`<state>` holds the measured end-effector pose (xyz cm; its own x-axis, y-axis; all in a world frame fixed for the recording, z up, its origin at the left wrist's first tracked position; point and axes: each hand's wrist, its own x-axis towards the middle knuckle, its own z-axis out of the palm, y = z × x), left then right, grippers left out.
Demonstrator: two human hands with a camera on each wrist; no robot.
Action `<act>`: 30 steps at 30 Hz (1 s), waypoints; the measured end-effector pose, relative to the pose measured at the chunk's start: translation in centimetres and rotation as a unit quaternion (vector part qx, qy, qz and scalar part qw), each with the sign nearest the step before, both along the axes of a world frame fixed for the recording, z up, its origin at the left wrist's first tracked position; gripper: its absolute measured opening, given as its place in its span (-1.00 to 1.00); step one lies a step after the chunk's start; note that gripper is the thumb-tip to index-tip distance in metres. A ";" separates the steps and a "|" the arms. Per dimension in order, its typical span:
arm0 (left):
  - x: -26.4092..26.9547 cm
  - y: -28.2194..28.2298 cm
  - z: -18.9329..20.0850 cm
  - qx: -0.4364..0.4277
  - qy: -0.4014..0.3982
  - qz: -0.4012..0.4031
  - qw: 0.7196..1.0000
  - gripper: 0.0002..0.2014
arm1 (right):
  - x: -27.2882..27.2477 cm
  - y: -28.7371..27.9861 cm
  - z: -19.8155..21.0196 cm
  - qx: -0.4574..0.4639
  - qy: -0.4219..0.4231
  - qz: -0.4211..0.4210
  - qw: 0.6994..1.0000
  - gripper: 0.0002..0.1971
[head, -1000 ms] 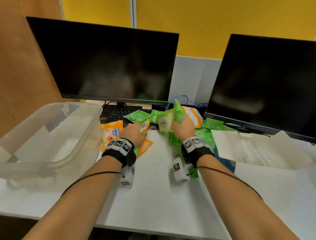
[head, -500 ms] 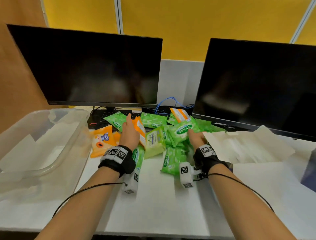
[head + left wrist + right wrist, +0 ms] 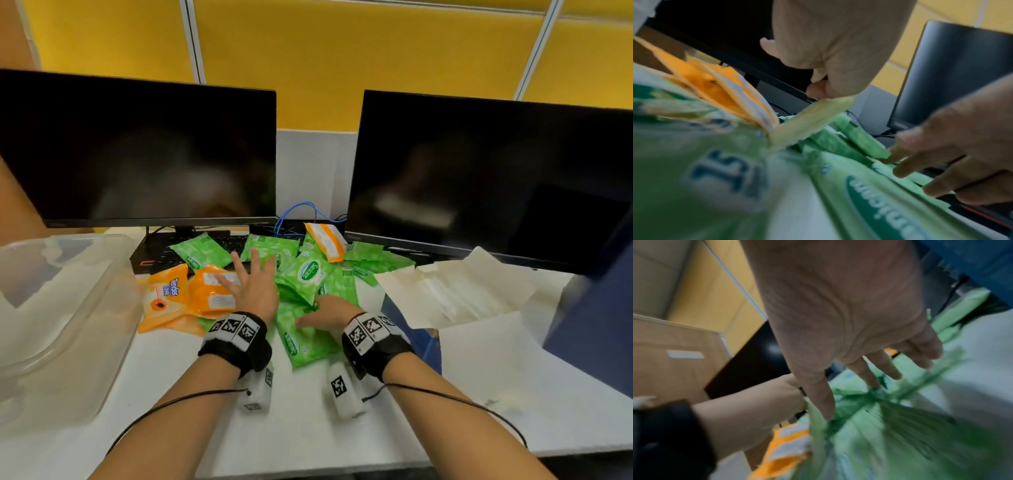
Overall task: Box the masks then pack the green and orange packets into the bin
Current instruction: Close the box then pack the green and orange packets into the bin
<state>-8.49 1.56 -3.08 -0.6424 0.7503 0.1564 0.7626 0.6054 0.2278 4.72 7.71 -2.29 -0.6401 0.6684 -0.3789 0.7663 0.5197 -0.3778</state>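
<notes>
Several green packets (image 3: 310, 274) lie heaped on the white desk between the two monitors, with orange packets (image 3: 191, 294) at their left and one more orange packet (image 3: 325, 240) at the back. My left hand (image 3: 251, 279) hovers flat over the heap's left side, fingers spread and holding nothing. My right hand (image 3: 323, 313) reaches into the green packets (image 3: 890, 426) with straight fingers; its fingertips (image 3: 896, 376) touch them. The clear plastic bin (image 3: 68, 308) stands at the left, with nothing visible inside. An open blue mask box (image 3: 455, 291) with white flaps lies at the right.
Two dark monitors (image 3: 137, 154) (image 3: 496, 178) stand behind the heap, with a black keyboard (image 3: 161, 253) and blue cables (image 3: 294, 212) under them. A blurred blue object (image 3: 599, 308) sits at the far right. Bare white desk (image 3: 308, 428) lies near me.
Both hands have let go of the packets they gathered. The left hand has opened and spread, the right has dropped lower into the green heap, and the head view has tilted up.
</notes>
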 end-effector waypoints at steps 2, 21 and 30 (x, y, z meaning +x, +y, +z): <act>1.3 0.3 1.2 0.042 -0.036 -0.026 0.998 -0.15 | 0.6 -0.8 2.1 0.016 0.027 0.020 0.999 -0.36; 16.4 1.8 7.3 0.197 -0.461 -0.141 0.854 -0.77 | 23.4 5.1 8.2 0.086 0.287 -0.291 0.909 -0.59; 12.9 -0.1 6.3 0.212 -0.294 -0.178 0.915 -0.84 | 22.4 2.4 7.9 -0.149 0.213 -0.152 0.954 -0.56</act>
<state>4.38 1.51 3.25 -0.4355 0.8802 0.1886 0.5649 0.1041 0.8186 27.13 10.07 5.65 -0.5727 0.7509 -0.3290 0.6078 0.1197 -0.7850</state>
